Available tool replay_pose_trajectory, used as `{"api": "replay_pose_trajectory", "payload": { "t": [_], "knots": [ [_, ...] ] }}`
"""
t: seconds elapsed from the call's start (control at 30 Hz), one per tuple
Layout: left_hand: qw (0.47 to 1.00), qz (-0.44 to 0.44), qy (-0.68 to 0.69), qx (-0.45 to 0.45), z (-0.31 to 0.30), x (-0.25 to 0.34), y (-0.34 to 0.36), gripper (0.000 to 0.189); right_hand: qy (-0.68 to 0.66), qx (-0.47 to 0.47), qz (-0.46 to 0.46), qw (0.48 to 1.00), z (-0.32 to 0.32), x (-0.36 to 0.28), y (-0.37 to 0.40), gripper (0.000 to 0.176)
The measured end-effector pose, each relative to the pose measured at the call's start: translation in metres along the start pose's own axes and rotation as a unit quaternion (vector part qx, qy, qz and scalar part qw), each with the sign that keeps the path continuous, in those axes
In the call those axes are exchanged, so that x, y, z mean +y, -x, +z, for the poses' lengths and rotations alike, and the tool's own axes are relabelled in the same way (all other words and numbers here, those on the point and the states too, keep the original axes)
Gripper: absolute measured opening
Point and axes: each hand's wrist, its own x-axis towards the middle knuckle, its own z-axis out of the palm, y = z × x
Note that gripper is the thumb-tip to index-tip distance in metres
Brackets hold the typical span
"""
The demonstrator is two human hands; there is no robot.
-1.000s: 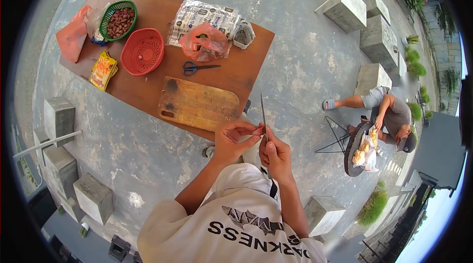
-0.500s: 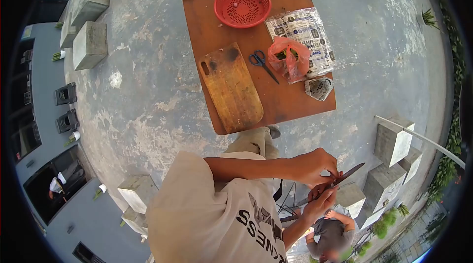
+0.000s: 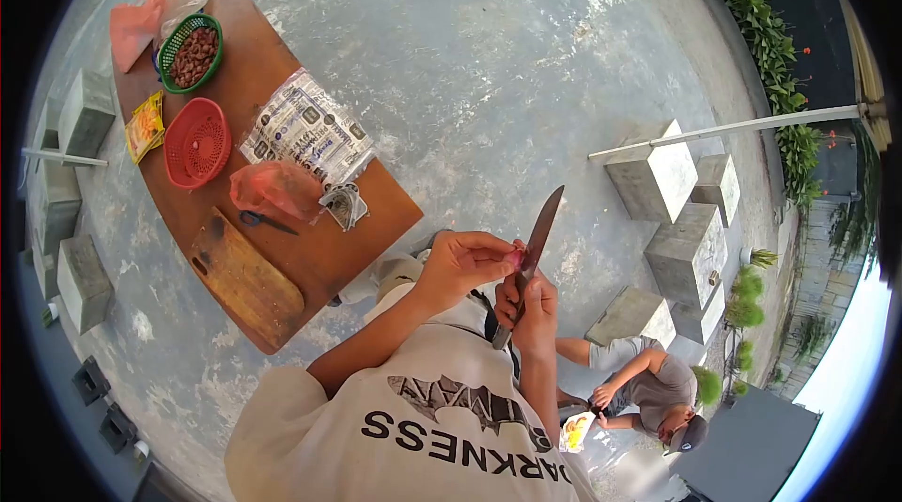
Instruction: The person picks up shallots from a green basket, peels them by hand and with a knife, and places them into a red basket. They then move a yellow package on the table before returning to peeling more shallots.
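A small purplish-pink shallot (image 3: pixel 514 258) is pinched between the fingertips of my left hand (image 3: pixel 456 269), right beside the knife blade. My right hand (image 3: pixel 528 306) is closed around the handle of a knife (image 3: pixel 543 229), with its dark blade pointing up and away from me. Both hands are close together in front of my chest, off to the right of the table. On the table (image 3: pixel 376 211), a wooden cutting board (image 3: pixel 246 276) lies near the close edge. Dark-handled scissors (image 3: pixel 268 221) rest between the board and a red plastic bag (image 3: pixel 277 190).
A green basket of shallots (image 3: pixel 194 56), a red basket (image 3: pixel 197 143), yellow packets (image 3: pixel 145 126) and printed plastic sheeting (image 3: pixel 308 126) are on the table. A seated person (image 3: pixel 658 389) is at the lower right. Concrete blocks (image 3: pixel 684 253) stand on the right.
The view has swung, so the table appears farther left and tilted. My hands have drawn slightly apart, the blade points more upward, and the shallot in my left fingers now shows.
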Motion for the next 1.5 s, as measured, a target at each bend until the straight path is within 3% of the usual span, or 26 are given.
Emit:
{"api": "replay_pose_trajectory", "payload": {
  "t": [0.07, 0.13, 0.17, 0.23, 0.4, 0.5, 0.57, 0.7, 0.73, 0.8, 0.87, 0.93, 1.13, 1.27, 1.33, 1.4, 1.5],
  "knots": [
    [1.000, 0.013, -0.010, 0.011, 0.014, -0.008, -0.034, 0.022, 0.033, -0.018, -0.016, 0.999, -0.026, -0.020, -0.018, 0.060],
    [0.992, 0.104, -0.068, 0.015, 0.024, -0.012, -0.065, 0.022, 0.072, -0.058, -0.015, 0.996, -0.048, -0.039, -0.053, 0.060],
    [0.991, 0.107, -0.066, 0.036, 0.028, -0.011, -0.074, 0.022, 0.085, -0.072, -0.011, 0.994, -0.056, -0.045, -0.069, 0.058],
    [0.963, 0.185, -0.186, 0.066, 0.030, 0.001, -0.100, 0.023, 0.114, -0.107, -0.015, 0.988, -0.063, -0.058, -0.099, 0.052],
    [0.922, 0.223, -0.289, 0.133, 0.010, 0.024, -0.168, 0.025, 0.139, -0.144, 0.029, 0.979, -0.068, -0.081, -0.194, 0.049],
    [0.917, 0.221, -0.297, 0.150, -0.014, 0.042, -0.229, 0.023, 0.196, -0.154, -0.011, 0.968, -0.067, -0.087, -0.269, 0.048],
    [0.968, 0.177, -0.043, 0.171, -0.027, 0.043, -0.264, 0.021, 0.142, -0.142, 0.074, 0.977, -0.059, -0.101, -0.309, 0.047],
    [0.971, 0.136, 0.082, 0.177, -0.052, 0.067, -0.307, 0.019, 0.112, -0.173, 0.175, 0.963, -0.034, -0.126, -0.382, 0.048],
    [0.967, 0.142, 0.086, 0.194, -0.050, 0.076, -0.310, 0.019, 0.114, -0.185, 0.189, 0.958, -0.026, -0.132, -0.393, 0.048],
    [0.915, 0.128, 0.330, 0.193, -0.055, 0.106, -0.318, 0.021, 0.103, -0.209, 0.212, 0.949, -0.001, -0.137, -0.424, 0.052],
    [0.903, 0.188, 0.335, 0.192, -0.069, 0.118, -0.320, 0.022, 0.135, -0.270, 0.222, 0.927, 0.025, -0.138, -0.451, 0.055],
    [0.893, 0.228, 0.279, 0.269, -0.074, 0.131, -0.318, 0.022, 0.160, -0.325, 0.224, 0.905, 0.052, -0.137, -0.472, 0.060],
    [0.802, 0.367, 0.320, 0.346, -0.100, 0.176, -0.310, 0.025, 0.203, -0.467, 0.225, 0.830, 0.133, -0.127, -0.518, 0.055],
    [0.754, 0.433, 0.259, 0.421, -0.111, 0.202, -0.321, 0.023, 0.275, -0.551, 0.198, 0.763, 0.177, -0.122, -0.551, 0.054],
    [0.724, 0.465, 0.217, 0.461, -0.119, 0.219, -0.330, 0.022, 0.366, -0.634, 0.066, 0.679, 0.201, -0.115, -0.572, 0.058],
    [0.661, 0.476, 0.069, 0.577, -0.132, 0.236, -0.341, 0.019, 0.380, -0.659, 0.075, 0.645, 0.232, -0.116, -0.592, 0.059],
    [0.610, 0.482, 0.050, 0.627, -0.145, 0.269, -0.352, 0.019, 0.395, -0.717, 0.026, 0.573, 0.276, -0.116, -0.623, 0.052]
  ]
}}
